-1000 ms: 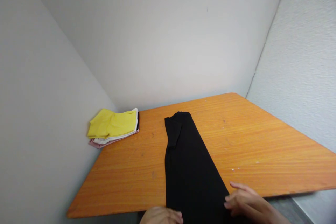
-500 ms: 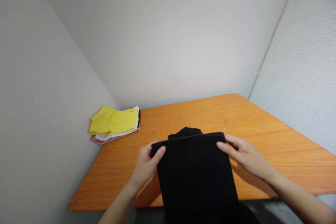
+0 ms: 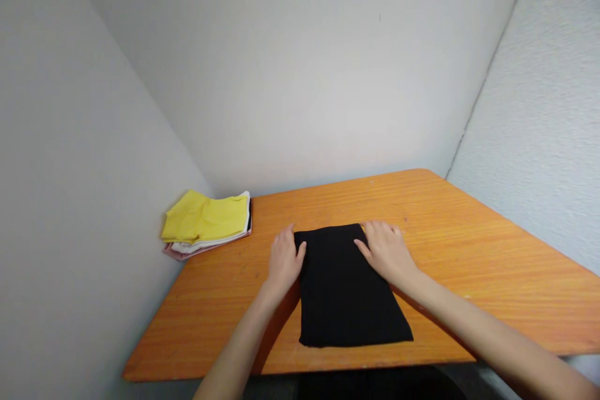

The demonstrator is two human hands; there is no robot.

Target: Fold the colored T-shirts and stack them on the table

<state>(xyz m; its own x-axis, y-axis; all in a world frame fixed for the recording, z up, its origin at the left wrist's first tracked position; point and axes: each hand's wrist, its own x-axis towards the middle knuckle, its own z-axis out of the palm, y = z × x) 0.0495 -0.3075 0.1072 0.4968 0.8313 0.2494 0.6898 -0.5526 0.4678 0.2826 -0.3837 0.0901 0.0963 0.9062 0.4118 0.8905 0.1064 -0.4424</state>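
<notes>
A folded black garment [image 3: 349, 290] lies flat on the wooden table in front of me, its wider end towards the front edge. What kind of garment it is, I cannot make out. My left hand [image 3: 285, 259] rests at its far left corner, thumb on the cloth and fingers stretched out along the side. At the far right corner is my right hand [image 3: 385, 249], its thumb touching the fabric and held apart from the extended fingers.
On the table's [image 3: 469, 250] far left corner sits a stack of folded clothes, with a yellow garment [image 3: 206, 215] on top and white, black and pink layers beneath. Walls [image 3: 319, 75] stand behind the table and along both sides.
The black garment, held up by its far edge before, has come down flat onto the table. Both hands moved forward and closer together with it, and their grip has loosened.
</notes>
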